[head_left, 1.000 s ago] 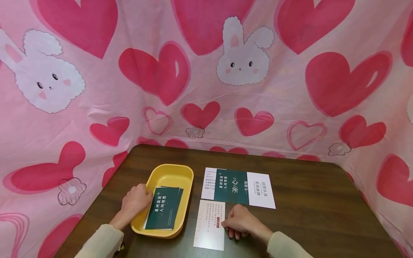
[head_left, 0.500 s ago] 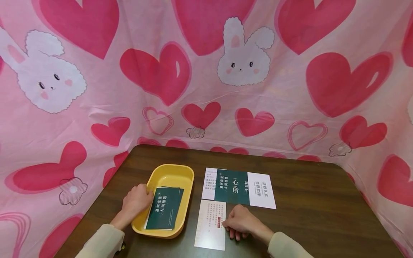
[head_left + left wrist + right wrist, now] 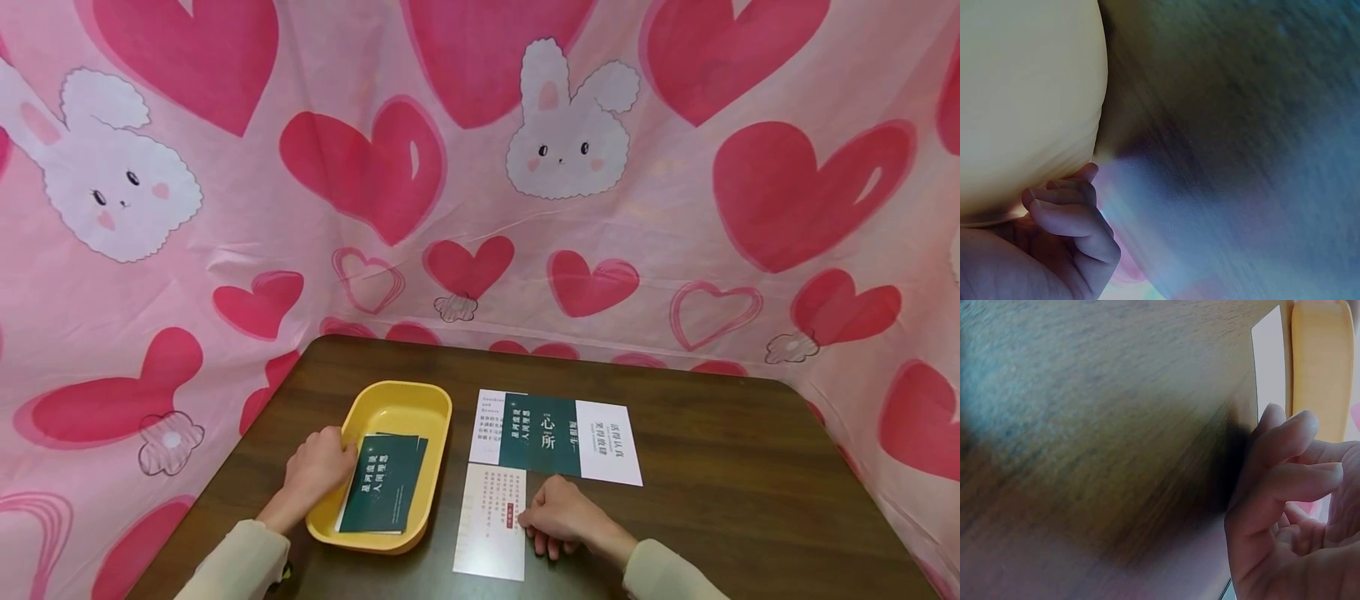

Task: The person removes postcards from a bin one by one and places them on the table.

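Observation:
A yellow plastic basin (image 3: 397,405) stands on the left of the table, holding a small stack of cards with a dark green one (image 3: 382,487) on top. My left hand (image 3: 318,467) grips its left rim; in the left wrist view the fingers (image 3: 1066,215) curl against the basin's outer side (image 3: 1029,94). Right of the basin, a cream card (image 3: 487,542) with lines of print and a red block lies flat. My right hand (image 3: 562,512) rests on the table at this card's right edge, fingers loosely curled. The right wrist view shows nothing between them.
Behind the cream card lies a row of cards: a white printed one (image 3: 486,429), overlapping dark green ones (image 3: 525,454), and another white one (image 3: 611,454) at the right end. The brown wooden table (image 3: 720,483) meets a pink heart-patterned cloth (image 3: 480,217) at its back and sides.

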The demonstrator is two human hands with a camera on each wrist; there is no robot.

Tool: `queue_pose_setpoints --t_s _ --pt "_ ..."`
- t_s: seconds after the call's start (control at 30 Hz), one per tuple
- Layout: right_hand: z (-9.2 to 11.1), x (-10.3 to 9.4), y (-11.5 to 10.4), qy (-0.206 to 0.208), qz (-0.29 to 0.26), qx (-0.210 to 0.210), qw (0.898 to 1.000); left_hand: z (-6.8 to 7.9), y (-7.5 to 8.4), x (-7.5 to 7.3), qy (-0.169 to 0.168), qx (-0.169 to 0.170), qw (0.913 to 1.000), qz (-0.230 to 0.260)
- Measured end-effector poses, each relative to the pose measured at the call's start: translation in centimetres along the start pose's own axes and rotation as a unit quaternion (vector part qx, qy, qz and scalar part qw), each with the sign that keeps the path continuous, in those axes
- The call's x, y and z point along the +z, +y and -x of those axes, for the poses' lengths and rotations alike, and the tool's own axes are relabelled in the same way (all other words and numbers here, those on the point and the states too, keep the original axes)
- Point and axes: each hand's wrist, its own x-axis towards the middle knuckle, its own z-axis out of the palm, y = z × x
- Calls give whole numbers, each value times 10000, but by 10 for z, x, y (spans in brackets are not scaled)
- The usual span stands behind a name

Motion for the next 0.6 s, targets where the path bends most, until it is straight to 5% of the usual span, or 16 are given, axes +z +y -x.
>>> queue_pose_setpoints --t_s 0.6 --pt "0 -2 2 -224 -175 -176 9994 2 1 -1 36 63 10000 -13"
